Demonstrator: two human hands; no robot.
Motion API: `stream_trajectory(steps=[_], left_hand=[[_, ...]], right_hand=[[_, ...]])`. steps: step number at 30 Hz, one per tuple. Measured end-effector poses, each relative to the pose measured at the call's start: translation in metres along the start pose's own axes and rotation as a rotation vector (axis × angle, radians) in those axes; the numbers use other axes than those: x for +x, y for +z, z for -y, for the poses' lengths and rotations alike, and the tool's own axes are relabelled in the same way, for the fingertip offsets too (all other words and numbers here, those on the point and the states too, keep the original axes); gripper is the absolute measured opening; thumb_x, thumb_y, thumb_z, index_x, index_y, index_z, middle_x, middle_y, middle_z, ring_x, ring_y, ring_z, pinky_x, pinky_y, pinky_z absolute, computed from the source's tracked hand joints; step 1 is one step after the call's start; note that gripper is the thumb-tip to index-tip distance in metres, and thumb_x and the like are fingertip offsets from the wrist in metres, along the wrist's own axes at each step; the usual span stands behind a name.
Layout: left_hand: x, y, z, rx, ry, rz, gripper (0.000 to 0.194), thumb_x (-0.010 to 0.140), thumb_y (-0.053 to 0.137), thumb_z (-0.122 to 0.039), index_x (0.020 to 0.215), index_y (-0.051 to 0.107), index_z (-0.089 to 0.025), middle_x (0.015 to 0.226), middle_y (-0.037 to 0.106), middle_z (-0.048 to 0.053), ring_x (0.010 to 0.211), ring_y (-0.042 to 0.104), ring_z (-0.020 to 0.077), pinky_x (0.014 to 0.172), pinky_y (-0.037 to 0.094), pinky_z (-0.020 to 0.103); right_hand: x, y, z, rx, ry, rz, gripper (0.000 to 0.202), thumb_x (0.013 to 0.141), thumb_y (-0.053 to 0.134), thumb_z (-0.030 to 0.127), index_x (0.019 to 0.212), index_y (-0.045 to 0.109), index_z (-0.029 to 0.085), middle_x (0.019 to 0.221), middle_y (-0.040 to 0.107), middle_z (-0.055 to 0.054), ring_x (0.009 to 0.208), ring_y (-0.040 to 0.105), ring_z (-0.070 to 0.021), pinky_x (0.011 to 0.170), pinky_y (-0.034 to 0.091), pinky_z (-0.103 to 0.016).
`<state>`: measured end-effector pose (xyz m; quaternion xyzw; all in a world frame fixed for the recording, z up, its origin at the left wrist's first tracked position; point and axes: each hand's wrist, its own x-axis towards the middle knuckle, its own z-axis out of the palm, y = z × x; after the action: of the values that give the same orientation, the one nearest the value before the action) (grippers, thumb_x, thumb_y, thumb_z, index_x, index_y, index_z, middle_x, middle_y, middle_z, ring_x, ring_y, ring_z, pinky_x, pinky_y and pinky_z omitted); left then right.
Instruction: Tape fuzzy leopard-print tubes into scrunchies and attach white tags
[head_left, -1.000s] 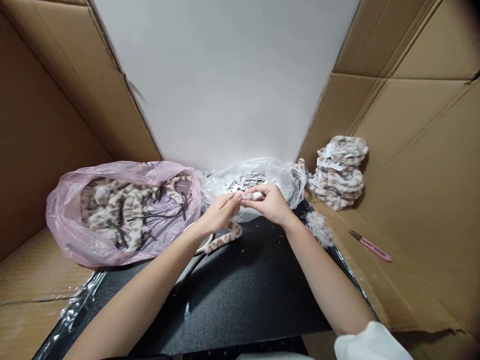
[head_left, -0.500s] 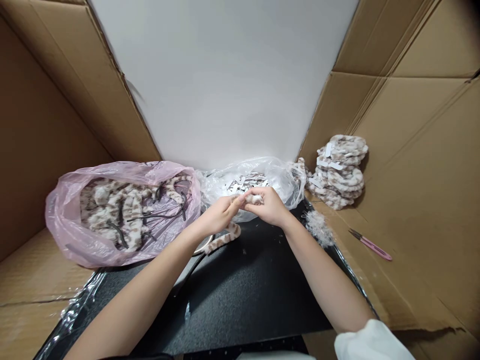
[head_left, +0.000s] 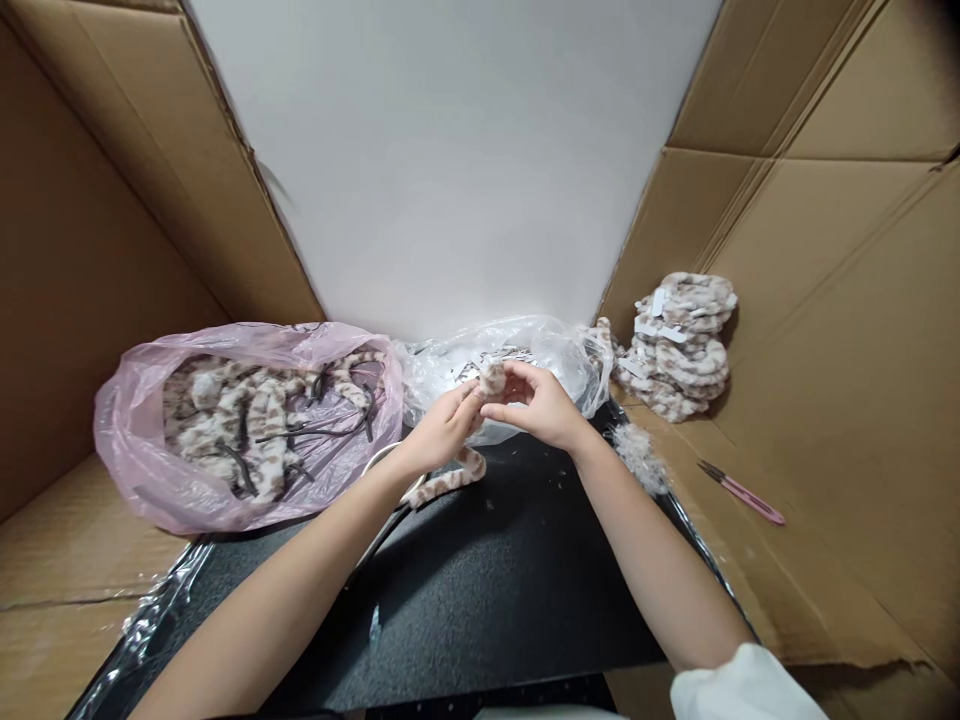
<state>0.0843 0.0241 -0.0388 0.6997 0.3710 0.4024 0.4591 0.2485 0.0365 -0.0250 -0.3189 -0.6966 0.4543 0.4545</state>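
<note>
My left hand (head_left: 445, 428) is closed in a pinch on a furry, brown-spotted white band (head_left: 492, 377), whose fluffy end sticks up between my hands. My right hand (head_left: 541, 405) grips the same band from the other side, thumb and fingers curled at its end. Under my left hand, a spotted furry length (head_left: 450, 484) curves over the black table, with a dark strip (head_left: 384, 532) leading from its end. Whether this length joins the piece in my fingers is hidden. Part of a pale loop (head_left: 382, 457) shows behind my left wrist.
A pink plastic bag (head_left: 135, 425) with furry spotted pieces and dark strips lies left. Behind my hands, a clear bag (head_left: 581, 375) contains small white tags. Tagged furry bands (head_left: 679, 345) are stacked at right, near fluff (head_left: 639, 457) and pink-handled snips (head_left: 742, 492). Cardboard walls surround the table (head_left: 510, 580).
The furry end has turned upward and now stands above my left fingers. My right hand's fingers have shifted round it, with a gap showing between thumb and fingers.
</note>
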Motion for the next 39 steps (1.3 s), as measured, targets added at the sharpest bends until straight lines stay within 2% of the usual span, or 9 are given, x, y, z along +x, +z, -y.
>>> stream_trajectory(steps=[4,8,13,18,22,25,29,35,39], left_hand=[[0.0,0.001,0.0,0.086,-0.011,-0.019,0.034,0.094,0.031,-0.042,0.069,0.035,-0.02,0.058,0.031,-0.006,0.05,0.027,0.0099,0.047,0.025,0.023],[0.0,0.002,0.002,0.1,-0.005,-0.014,0.035,0.095,0.031,-0.041,0.067,0.035,-0.02,0.059,0.031,-0.005,0.051,0.027,0.0096,0.047,0.025,0.023],[0.001,0.004,0.006,-0.062,-0.01,-0.012,0.036,0.093,0.036,-0.047,0.069,0.035,-0.02,0.058,0.03,-0.006,0.049,0.025,0.0084,0.045,0.022,0.021],[0.003,0.004,0.003,-0.297,-0.104,0.021,0.036,0.088,0.046,-0.051,0.072,0.033,-0.021,0.058,0.023,-0.009,0.047,0.017,0.0067,0.043,0.016,0.02],[0.003,0.003,0.003,-0.375,-0.139,0.087,0.038,0.088,0.043,-0.054,0.07,0.033,-0.021,0.056,0.019,-0.009,0.047,0.012,0.0065,0.043,0.012,0.02],[0.002,0.002,0.003,-0.36,-0.16,0.123,0.045,0.087,0.042,-0.059,0.066,0.03,-0.021,0.055,0.018,-0.009,0.047,0.011,0.0064,0.043,0.012,0.019],[0.0,0.003,0.002,-0.372,-0.209,0.141,0.051,0.084,0.043,-0.067,0.065,0.029,-0.022,0.054,0.019,-0.009,0.047,0.011,0.0061,0.042,0.013,0.018],[0.0,0.004,0.001,-0.427,-0.267,0.116,0.056,0.08,0.048,-0.071,0.065,0.025,-0.022,0.054,0.018,-0.009,0.046,0.011,0.0053,0.041,0.011,0.018],[0.002,0.004,0.002,-0.492,-0.328,0.092,0.054,0.08,0.048,-0.069,0.065,0.025,-0.022,0.054,0.017,-0.01,0.045,0.01,0.005,0.041,0.01,0.018]], right_hand=[[0.0,0.001,0.001,0.026,0.027,-0.027,0.036,0.063,0.08,0.04,0.087,0.065,0.018,0.082,0.068,-0.003,0.075,0.066,-0.0179,0.073,0.055,-0.031],[0.001,0.001,-0.001,0.004,0.012,-0.114,0.026,0.066,0.078,0.037,0.074,0.066,0.016,0.071,0.066,-0.002,0.067,0.063,-0.0161,0.068,0.053,-0.03],[0.002,0.002,-0.003,0.051,0.037,-0.114,0.031,0.06,0.081,0.041,0.071,0.065,0.016,0.072,0.067,-0.003,0.069,0.065,-0.0178,0.071,0.055,-0.033],[0.004,0.007,-0.006,0.068,0.002,-0.129,0.041,0.054,0.084,0.049,0.07,0.064,0.017,0.074,0.066,-0.003,0.073,0.063,-0.0182,0.072,0.054,-0.032],[0.007,0.009,-0.02,0.051,-0.096,-0.123,0.041,0.06,0.08,0.054,0.068,0.063,0.017,0.073,0.059,-0.002,0.071,0.058,-0.0159,0.069,0.051,-0.029],[0.008,0.011,-0.032,0.047,-0.093,-0.117,0.042,0.064,0.076,0.057,0.071,0.063,0.018,0.077,0.059,-0.002,0.075,0.057,-0.0165,0.071,0.05,-0.029],[0.007,0.014,-0.037,-0.014,-0.081,-0.132,0.041,0.065,0.076,0.055,0.072,0.062,0.018,0.07,0.057,0.0,0.068,0.053,-0.0143,0.066,0.047,-0.027],[0.003,0.016,-0.027,-0.006,-0.067,-0.127,0.043,0.062,0.078,0.053,0.063,0.05,0.02,0.064,0.049,0.002,0.064,0.049,-0.0137,0.065,0.045,-0.027],[0.003,0.016,-0.026,-0.037,-0.131,-0.088,0.033,0.067,0.077,0.046,0.067,0.058,0.019,0.07,0.053,0.001,0.068,0.051,-0.0145,0.067,0.045,-0.028]])
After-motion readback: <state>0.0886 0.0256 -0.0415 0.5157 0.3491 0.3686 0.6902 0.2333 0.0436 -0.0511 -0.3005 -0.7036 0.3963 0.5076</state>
